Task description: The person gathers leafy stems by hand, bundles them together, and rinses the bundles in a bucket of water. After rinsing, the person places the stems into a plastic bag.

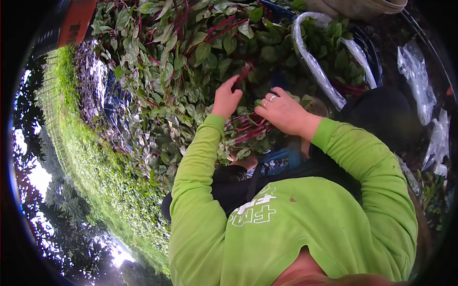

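- left hand (pixel 225 98) pinching a blurred red stem (pixel 244 72), apparently keeping it apart from the leafy pile (pixel 191 52)
- right hand (pixel 285 113) curling over bunched stems (pixel 250 132), grip unclear, probably steadying them
- plastic bag (pixel 318 76) holding more greens (pixel 334 55) beyond the hands

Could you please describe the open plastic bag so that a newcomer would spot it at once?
Find the beige container at the top edge of the view. Just below it, beyond the right hand, is a clear plastic bag with a thick whitish rim. Unlike the crumpled plastic to its right, it gapes open around red-stemmed leafy greens.
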